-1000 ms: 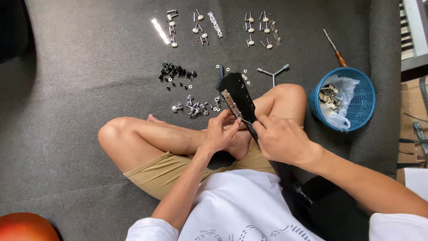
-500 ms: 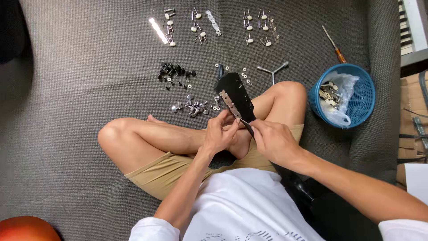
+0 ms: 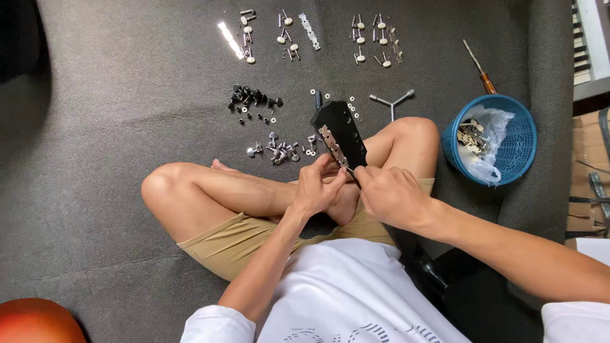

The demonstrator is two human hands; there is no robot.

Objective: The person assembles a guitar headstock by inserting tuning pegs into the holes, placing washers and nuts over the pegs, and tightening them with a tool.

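A black guitar headstock (image 3: 346,127) rests across my crossed legs and points away from me. A silver tuner plate (image 3: 332,143) lies along its left edge. My left hand (image 3: 319,188) pinches the lower end of that plate with its fingertips. Right beside it, my right hand (image 3: 391,197) is curled around the guitar neck just below the headstock, thumb against the plate's end. The two hands nearly touch. What lies under the fingertips is hidden.
On the grey carpet (image 3: 127,114) lie rows of tuner pegs (image 3: 368,32), black small parts (image 3: 253,98), silver screws and washers (image 3: 279,151), a three-armed wrench (image 3: 393,101) and a screwdriver (image 3: 481,68). A blue basket (image 3: 518,136) stands at the right.
My right hand has slid slightly left along the neck, closer to my left hand. The headstock and the parts on the carpet stay where they were.
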